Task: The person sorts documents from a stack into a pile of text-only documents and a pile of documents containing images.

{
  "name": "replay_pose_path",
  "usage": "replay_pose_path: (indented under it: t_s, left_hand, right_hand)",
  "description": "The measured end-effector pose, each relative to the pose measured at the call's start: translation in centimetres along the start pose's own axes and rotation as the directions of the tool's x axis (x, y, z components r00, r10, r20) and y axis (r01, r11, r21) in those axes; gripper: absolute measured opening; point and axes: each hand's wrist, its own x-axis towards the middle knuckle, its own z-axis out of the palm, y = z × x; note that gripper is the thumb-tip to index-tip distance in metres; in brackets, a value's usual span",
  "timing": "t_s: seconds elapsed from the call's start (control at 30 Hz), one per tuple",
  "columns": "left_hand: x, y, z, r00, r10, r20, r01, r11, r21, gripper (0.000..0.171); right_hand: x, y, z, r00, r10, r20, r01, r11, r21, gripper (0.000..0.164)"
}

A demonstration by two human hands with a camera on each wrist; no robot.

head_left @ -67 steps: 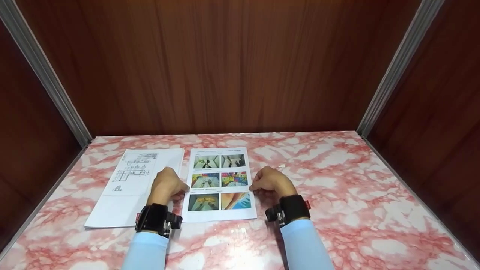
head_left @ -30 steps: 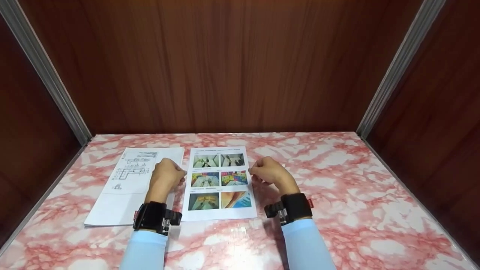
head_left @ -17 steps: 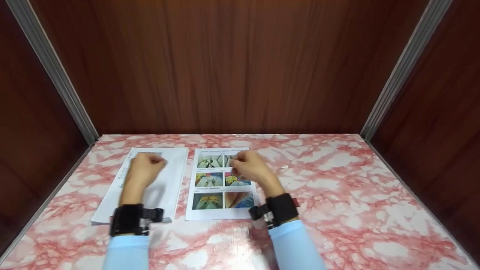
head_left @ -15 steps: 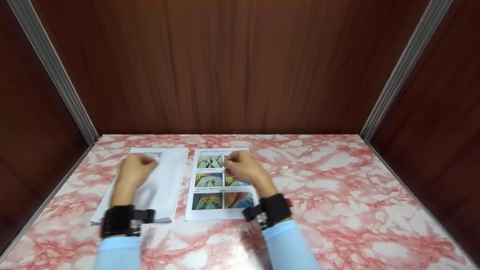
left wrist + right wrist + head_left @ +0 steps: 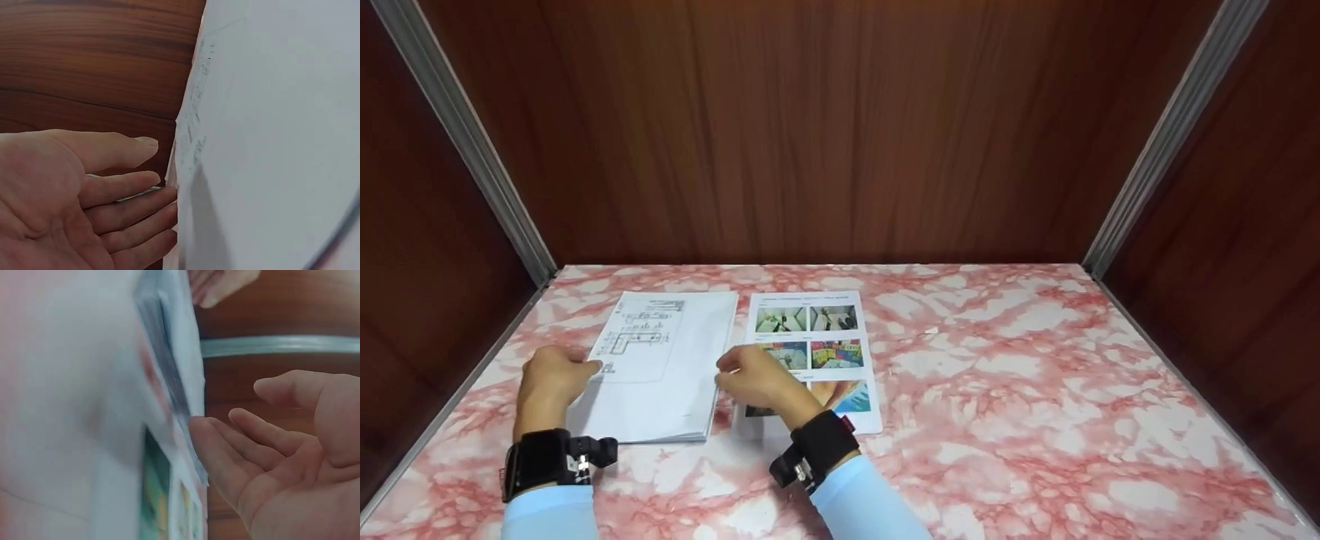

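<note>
A stack of white paper sheets (image 5: pixel 694 375) lies on the left of the table, its top sheet printed with line drawings. At its left edge is my left hand (image 5: pixel 549 381); in the left wrist view the fingertips (image 5: pixel 166 194) meet the paper's edge, fingers fairly straight and thumb apart. My right hand (image 5: pixel 765 381) is by the stack's right edge, above the sheet of colour photos (image 5: pixel 870 352), and covers part of that sheet. The right wrist view has its fingers (image 5: pixel 216 444) loosely bent beside the stack's edge, thumb apart, pinching nothing.
The red-and-white marbled table (image 5: pixel 997 420) extends to the right of the sheets. A brown wood-grain panel (image 5: pixel 825 135) stands behind it, with side panels and metal corner posts (image 5: pixel 1177 135).
Both hands have left the sides of the photo sheet and moved left to the two sides of the paper stack. The photo sheet stays flat on the table.
</note>
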Motion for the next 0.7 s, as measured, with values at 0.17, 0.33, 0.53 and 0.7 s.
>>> replay_pose_path:
  t_s: [0.17, 0.33, 0.53, 0.7]
  left_hand:
    - [-0.1, -0.1, 0.2, 1.0, -0.018, -0.001, 0.018, 1.0, -0.016, 0.059]
    - [-0.1, 0.3, 0.2, 0.999, -0.034, 0.005, 0.034, 0.999, 0.004, 0.059]
    - [-0.1, 0.9, 0.0, 0.999, -0.051, 0.012, 0.05, 0.997, 0.058, 0.058]
    - [-0.2, 1.4, 0.0, 0.998, -0.058, 0.016, 0.057, 0.996, 0.074, 0.056]
  right_hand:
    - [-0.1, -0.1, 1.0, 0.998, 0.03, 0.048, -0.029, 0.999, -0.013, 0.038]
    - [-0.2, -0.4, 1.1, 0.999, 0.008, 0.037, -0.006, 0.999, -0.051, 0.04]
    - [-0.4, -1.1, 1.2, 0.998, 0.015, 0.054, -0.01, 0.996, -0.091, 0.041]
    - [-0.6, -1.6, 1.2, 0.998, 0.012, 0.067, -0.005, 0.995, -0.099, 0.04]
